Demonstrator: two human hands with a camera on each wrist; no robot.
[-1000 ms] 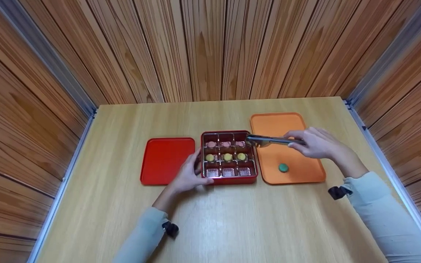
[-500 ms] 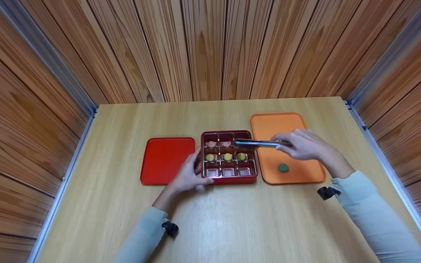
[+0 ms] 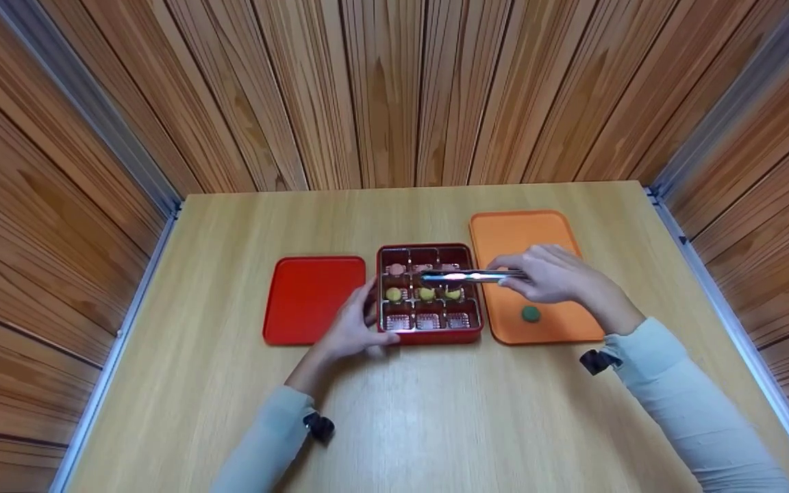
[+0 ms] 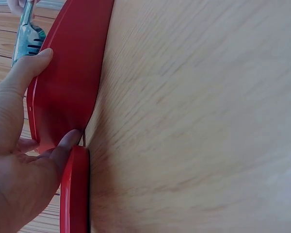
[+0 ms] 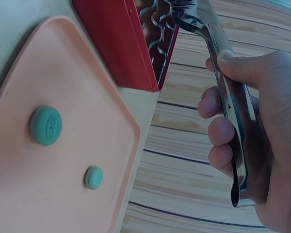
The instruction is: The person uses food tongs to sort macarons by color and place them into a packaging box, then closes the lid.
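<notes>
My left hand (image 3: 355, 330) holds the front left corner of a red box (image 3: 435, 337), thumb at the front wall and fingers along the left side. Inside, a clear divided insert carries pink macaron-like discs (image 3: 396, 269) in the back row and yellow ones (image 3: 393, 294) in the middle row. My right hand (image 3: 542, 272) grips metal tongs (image 3: 477, 276), whose tips hang over the middle column of the box. I cannot tell what the tongs' tips hold; a greenish patch shows between them in the left wrist view. Two green discs (image 5: 46, 125) lie on the orange tray (image 3: 504, 226).
A red lid-like tray (image 3: 316, 301) lies left of the box, close to my left fingers. The orange tray sits right up against the box's right side. Wood-panelled walls (image 3: 387, 96) enclose the table (image 3: 422, 411) at the back and sides.
My right hand has moved left and slightly toward me, carrying the tongs from the box's back right corner to over its middle column. My left hand and the box have stayed put.
</notes>
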